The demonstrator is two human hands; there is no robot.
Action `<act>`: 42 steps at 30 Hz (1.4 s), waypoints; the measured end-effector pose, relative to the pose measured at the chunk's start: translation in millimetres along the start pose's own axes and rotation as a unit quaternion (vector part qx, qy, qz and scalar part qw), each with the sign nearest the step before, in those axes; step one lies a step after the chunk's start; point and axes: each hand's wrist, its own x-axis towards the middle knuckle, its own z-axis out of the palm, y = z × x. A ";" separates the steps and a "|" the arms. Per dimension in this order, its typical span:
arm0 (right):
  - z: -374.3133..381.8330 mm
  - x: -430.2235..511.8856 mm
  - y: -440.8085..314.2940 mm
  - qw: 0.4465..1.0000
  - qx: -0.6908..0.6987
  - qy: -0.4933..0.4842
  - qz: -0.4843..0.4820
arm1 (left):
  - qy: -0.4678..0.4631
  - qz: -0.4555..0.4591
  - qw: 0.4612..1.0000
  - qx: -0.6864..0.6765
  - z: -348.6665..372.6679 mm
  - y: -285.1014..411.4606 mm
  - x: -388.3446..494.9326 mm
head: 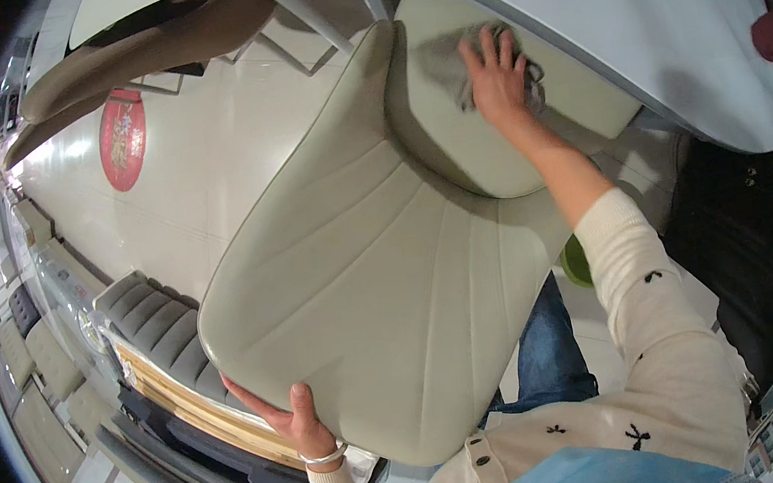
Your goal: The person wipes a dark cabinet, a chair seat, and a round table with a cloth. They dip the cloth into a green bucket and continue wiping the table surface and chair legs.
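A cream upholstered chair stands in front of me, its stitched backrest (355, 281) towards me and its seat (442, 104) beyond. My left hand (292, 412) grips the backrest's upper edge, with the thumb on the front face. On the seat, my right hand (500, 79) presses down on a crumpled grey cloth (535, 85), fingers spread over it. Part of the cloth is hidden under the palm. The far side of the seat runs beneath the edge of a white table (591, 21).
A brown chair (152, 46) stands at the upper left. Grey padded panels (151, 328) are stacked to the left. On the tiled floor (202, 155) is a red oval sticker (125, 143) with writing. A green container (576, 263) shows below my right arm, near dark furniture (754, 225).
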 end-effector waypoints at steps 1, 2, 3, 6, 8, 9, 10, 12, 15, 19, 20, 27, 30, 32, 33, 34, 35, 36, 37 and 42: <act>0.7 20.2 -6.5 0.999 -0.002 0.001 0.050 | 0.004 0.002 1.000 0.008 3.2 3.1 -0.1; 4.7 30.0 -19.7 0.998 -0.003 0.005 0.063 | 0.006 0.010 1.000 0.020 6.3 5.9 0.1; 9.8 37.7 -36.7 0.997 -0.006 0.008 0.076 | 0.011 0.006 1.000 0.011 9.3 8.3 0.0; 24.5 25.7 -78.4 0.997 -0.055 -0.053 -0.023 | 0.019 0.002 0.999 0.026 15.0 14.0 0.2; 30.9 -2.5 -84.5 0.996 -0.049 -0.026 -0.069 | 0.025 0.000 0.999 0.030 17.2 16.9 -0.1; 32.3 -21.3 -83.4 0.990 -0.053 -0.037 -0.125 | 0.037 -0.009 0.999 0.035 18.5 18.1 0.3; 32.2 -40.5 -78.5 0.981 -0.056 -0.059 -0.178 | 0.024 -0.004 0.999 0.025 19.5 18.9 0.0; 28.5 -80.5 -62.4 0.963 -0.029 -0.137 -0.229 | 0.025 -0.004 1.000 0.010 23.4 19.6 1.3; 17.1 -113.9 -13.0 0.948 0.059 -0.128 -0.285 | 0.036 -0.008 0.999 0.014 26.7 22.5 1.3; -7.8 -121.9 94.4 0.907 0.084 -0.237 -0.337 | 0.029 0.014 0.998 0.059 30.4 27.1 3.1; -13.1 -114.9 121.9 0.911 0.096 -0.226 -0.332 | 0.018 0.009 0.999 0.045 31.6 28.5 3.4; -37.0 -85.0 207.6 0.973 0.154 -0.135 0.101 | -0.002 0.019 1.000 -0.007 46.2 43.0 3.9; -58.1 -80.6 149.3 0.907 0.367 -0.073 0.193 | 0.011 0.008 1.000 -0.015 48.6 46.6 3.9; -90.4 -96.1 78.2 0.798 0.546 -0.176 0.187 | 0.021 -0.008 0.999 -0.025 48.5 46.2 4.3; -113.3 -109.2 38.6 0.755 0.629 -0.177 0.050 | 0.015 0.005 1.000 -0.016 47.8 45.4 4.2; -134.3 -122.2 -14.6 0.699 0.698 -0.153 -0.005 | 0.014 0.010 1.000 -0.005 47.0 44.5 4.3; -155.3 -123.0 -54.7 0.789 0.584 -0.086 -0.171 | 0.024 0.008 1.000 0.008 45.8 43.3 4.2; -172.5 -121.1 -99.2 0.748 0.606 -0.077 -0.258 | 0.015 0.002 1.000 -0.014 44.7 42.0 3.7; -191.6 -125.6 -142.1 0.750 0.577 -0.041 -0.321 | 0.018 -0.012 0.999 -0.035 43.7 40.6 3.0; -194.6 -102.6 -207.2 0.735 0.553 0.044 -0.389 | 0.042 -0.054 0.998 0.015 37.0 38.0 1.3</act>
